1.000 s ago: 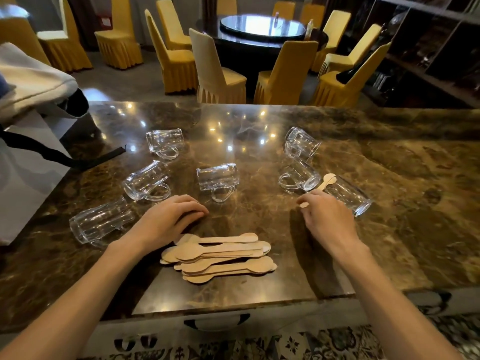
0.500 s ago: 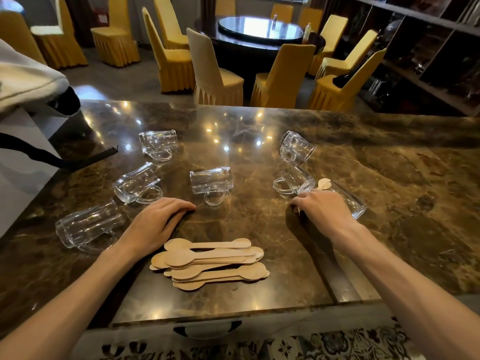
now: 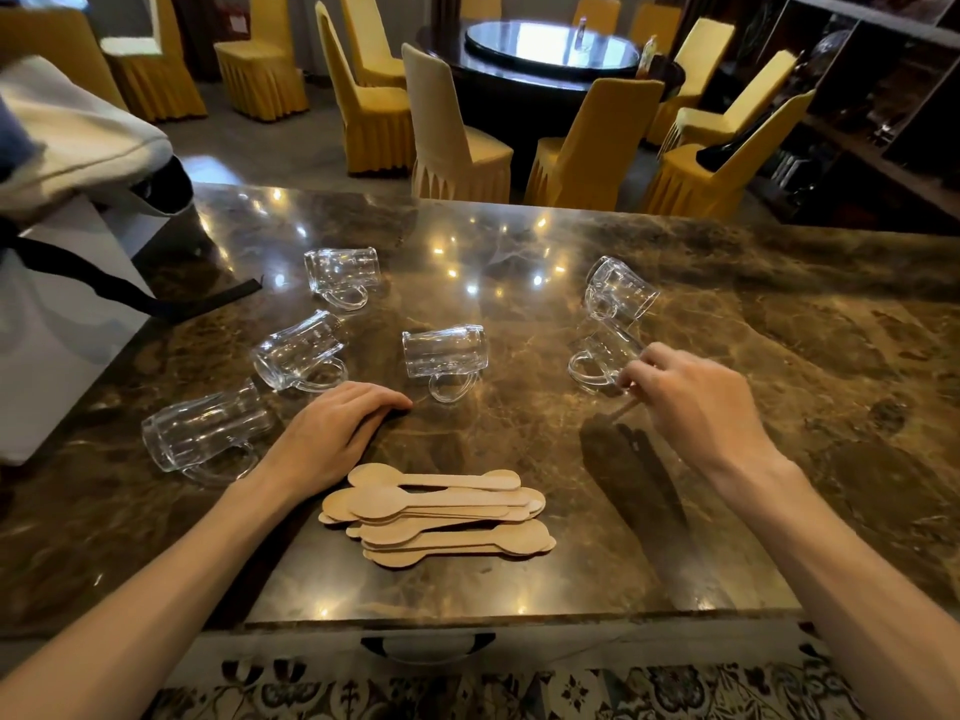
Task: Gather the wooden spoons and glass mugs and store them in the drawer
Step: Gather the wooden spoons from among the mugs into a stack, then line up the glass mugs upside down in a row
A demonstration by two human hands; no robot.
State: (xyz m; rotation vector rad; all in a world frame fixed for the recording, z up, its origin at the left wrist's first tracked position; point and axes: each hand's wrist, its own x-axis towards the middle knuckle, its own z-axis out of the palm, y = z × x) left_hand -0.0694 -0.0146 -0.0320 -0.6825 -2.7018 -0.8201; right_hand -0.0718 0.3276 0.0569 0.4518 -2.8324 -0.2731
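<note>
Several clear glass mugs lie on their sides across the brown marble counter (image 3: 519, 589): one at the centre (image 3: 445, 351), others at the left (image 3: 298, 350), (image 3: 205, 433), (image 3: 340, 270) and at the right (image 3: 618, 285), (image 3: 602, 356). A pile of flat wooden spoons (image 3: 441, 514) rests near the counter's front edge. My left hand (image 3: 337, 433) lies flat on the counter, holding nothing. My right hand (image 3: 691, 402) pinches a single wooden spoon (image 3: 626, 407), whose stick end pokes out below the fingers; the hand hides the rest. The drawer's handle (image 3: 426, 646) shows below the counter edge, drawer closed.
A white bag with black straps (image 3: 62, 314) stands at the counter's left edge. Beyond the counter stand yellow-covered chairs (image 3: 452, 137) around a dark round table (image 3: 550, 49). Dark shelving (image 3: 883, 96) lines the right wall. Patterned floor tiles (image 3: 467, 693) lie below.
My right hand has lifted the single spoon off the rightmost mug and drawn it up and right; that mug is now hidden by the hand. My left hand stays put.
</note>
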